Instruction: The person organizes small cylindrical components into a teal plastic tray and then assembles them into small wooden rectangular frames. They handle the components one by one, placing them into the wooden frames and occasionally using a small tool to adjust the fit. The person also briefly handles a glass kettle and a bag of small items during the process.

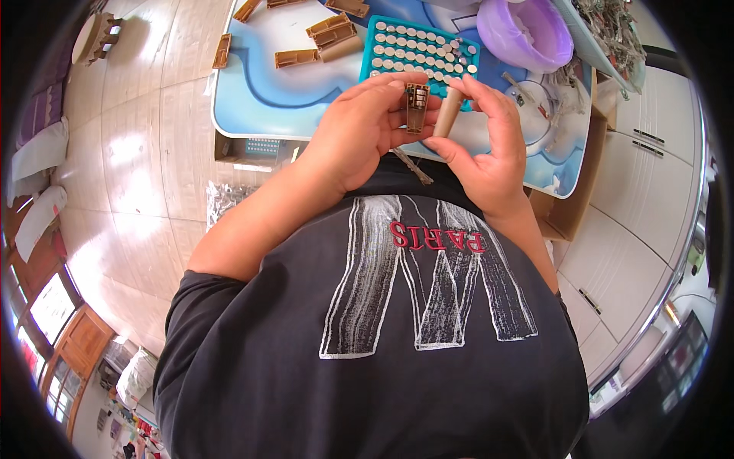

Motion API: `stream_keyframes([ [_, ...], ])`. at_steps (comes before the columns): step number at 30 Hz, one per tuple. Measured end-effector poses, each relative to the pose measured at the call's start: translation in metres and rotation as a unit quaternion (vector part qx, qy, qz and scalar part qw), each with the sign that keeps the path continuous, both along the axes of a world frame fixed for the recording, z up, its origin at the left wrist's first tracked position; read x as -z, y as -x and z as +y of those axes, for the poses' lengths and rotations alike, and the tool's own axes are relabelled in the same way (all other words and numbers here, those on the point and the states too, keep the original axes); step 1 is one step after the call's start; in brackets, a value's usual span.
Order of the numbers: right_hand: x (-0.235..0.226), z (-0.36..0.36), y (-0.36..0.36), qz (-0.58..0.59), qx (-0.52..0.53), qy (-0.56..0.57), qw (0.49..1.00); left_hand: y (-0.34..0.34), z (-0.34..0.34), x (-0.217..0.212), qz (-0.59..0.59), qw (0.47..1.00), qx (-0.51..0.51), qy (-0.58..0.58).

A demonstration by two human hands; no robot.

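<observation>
My left hand [372, 115] is closed around a small tapered brown plastic casing [416, 111]. Its open side faces up, and small silvery parts show in its upper end. Close beside it, my right hand [489, 134] pinches a matching smooth brown cover [448, 115] between thumb and fingers. The two brown pieces are apart, with a narrow gap between them. Just beyond my hands lies a teal tray [370, 50] with rows of round silver button cells [411, 43]. Some cells at its right side lie loose and out of line.
Several brown casings [333, 34] lie on the blue and white table [260, 96]. A purple basket [527, 34] with a clear liner stands at the far right. Past it, a bin [608, 30] holds many small metallic-looking pieces. White cabinets [634, 183] line the right side.
</observation>
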State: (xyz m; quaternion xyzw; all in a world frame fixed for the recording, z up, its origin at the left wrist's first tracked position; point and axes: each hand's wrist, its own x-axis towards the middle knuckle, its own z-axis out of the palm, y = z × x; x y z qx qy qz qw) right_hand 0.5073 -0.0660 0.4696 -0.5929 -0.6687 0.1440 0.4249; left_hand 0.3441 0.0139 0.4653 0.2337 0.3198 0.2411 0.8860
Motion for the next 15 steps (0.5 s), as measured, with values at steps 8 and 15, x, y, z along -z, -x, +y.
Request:
stream_keyframes([
  [8,0.0062,0.0088,0.0072,0.009,-0.035,0.01,0.999,0.0007,-0.0011,0.0064,-0.023,0.999,0.023,0.017],
  [15,0.0063,0.0086,0.0094,-0.025,-0.043,0.009,0.999,-0.0011,-0.0035,0.0021,-0.004,1.0,0.025,0.014],
])
